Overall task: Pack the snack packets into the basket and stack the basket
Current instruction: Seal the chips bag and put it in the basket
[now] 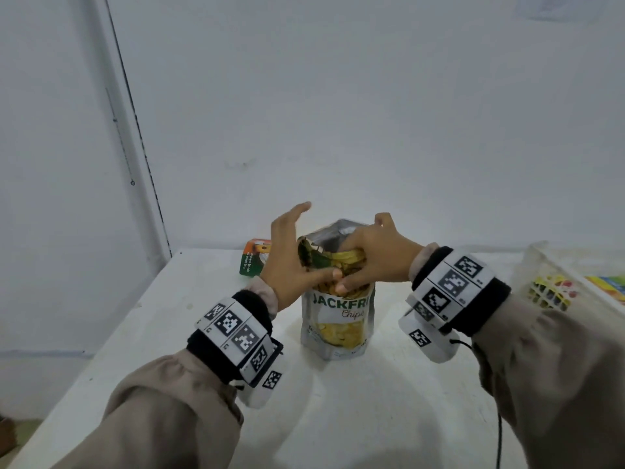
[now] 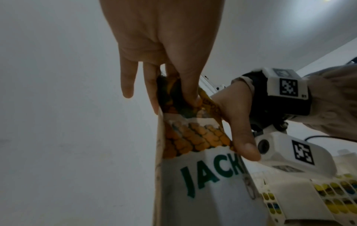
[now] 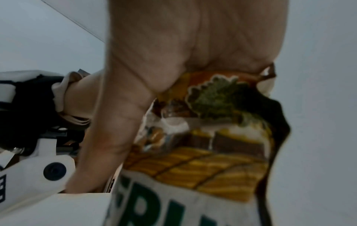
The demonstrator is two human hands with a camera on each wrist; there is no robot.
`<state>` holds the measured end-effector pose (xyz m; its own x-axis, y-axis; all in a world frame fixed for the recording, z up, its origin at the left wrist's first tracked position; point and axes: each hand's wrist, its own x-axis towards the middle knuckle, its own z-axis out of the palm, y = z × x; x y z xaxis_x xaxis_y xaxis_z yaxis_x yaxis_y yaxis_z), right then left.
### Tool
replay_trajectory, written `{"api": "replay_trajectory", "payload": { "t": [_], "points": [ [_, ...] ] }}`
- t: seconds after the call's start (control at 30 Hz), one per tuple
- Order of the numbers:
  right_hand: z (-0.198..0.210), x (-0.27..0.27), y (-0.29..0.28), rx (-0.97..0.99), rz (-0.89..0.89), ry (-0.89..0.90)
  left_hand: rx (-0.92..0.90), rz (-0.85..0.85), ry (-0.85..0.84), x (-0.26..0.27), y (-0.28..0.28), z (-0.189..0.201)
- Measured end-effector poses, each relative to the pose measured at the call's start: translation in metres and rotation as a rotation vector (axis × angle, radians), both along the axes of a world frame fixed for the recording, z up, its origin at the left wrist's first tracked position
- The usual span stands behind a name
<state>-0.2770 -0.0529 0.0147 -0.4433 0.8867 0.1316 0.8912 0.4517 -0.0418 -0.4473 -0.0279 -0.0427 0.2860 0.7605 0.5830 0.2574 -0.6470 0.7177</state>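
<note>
A white jackfruit chips packet stands upright mid-table. My left hand pinches its upper left corner, thumb on the front and fingers behind, the other fingers stretched upward. My right hand grips the crumpled top from the right, fingers curled over it and thumb on the front. In the left wrist view the left hand meets the packet opposite the right hand. In the right wrist view the right hand closes on the packet. A translucent white basket sits at the right edge.
An orange and green snack packet lies behind the left hand near the wall. The basket holds colourful packets. The white table meets the wall at the back; its left edge drops off.
</note>
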Motion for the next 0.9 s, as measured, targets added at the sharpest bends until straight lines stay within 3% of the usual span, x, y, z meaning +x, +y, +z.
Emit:
{"api": "replay_trajectory", "payload": {
  "t": [0.07, 0.13, 0.23, 0.37, 0.47, 0.57, 0.7, 0.77, 0.9],
  "points": [
    [0.0, 0.006, -0.003, 0.075, 0.032, 0.135, -0.285, -0.127, -0.125, 0.001, 0.0, -0.008],
    [-0.001, 0.008, -0.007, 0.102, 0.061, 0.207, -0.436, -0.236, -0.173, 0.001, 0.002, -0.014],
    [-0.006, 0.008, -0.008, 0.121, 0.15, 0.314, -0.459, -0.334, -0.089, 0.007, 0.001, -0.02],
    [-0.016, 0.008, -0.01, 0.253, -0.009, 0.385, -0.53, -0.305, -0.218, 0.015, 0.001, -0.029],
    [-0.033, 0.016, -0.013, 0.326, -0.114, 0.609, -0.529, -0.233, -0.248, 0.017, 0.003, -0.033],
    [-0.049, 0.025, -0.018, 0.152, -0.129, 1.047, -0.532, -0.242, -0.278, 0.018, 0.001, -0.033],
    [-0.072, 0.032, -0.012, -0.354, -0.15, 1.512, -0.568, -0.208, -0.356, 0.022, -0.001, -0.034],
    [-0.079, 0.031, -0.008, -0.46, -0.136, 1.587, -0.564, -0.184, -0.355, 0.024, -0.002, -0.034],
    [-0.08, 0.023, -0.008, -0.238, -0.17, 1.583, -0.573, -0.132, -0.366, 0.028, -0.006, -0.032]
  ]
}}
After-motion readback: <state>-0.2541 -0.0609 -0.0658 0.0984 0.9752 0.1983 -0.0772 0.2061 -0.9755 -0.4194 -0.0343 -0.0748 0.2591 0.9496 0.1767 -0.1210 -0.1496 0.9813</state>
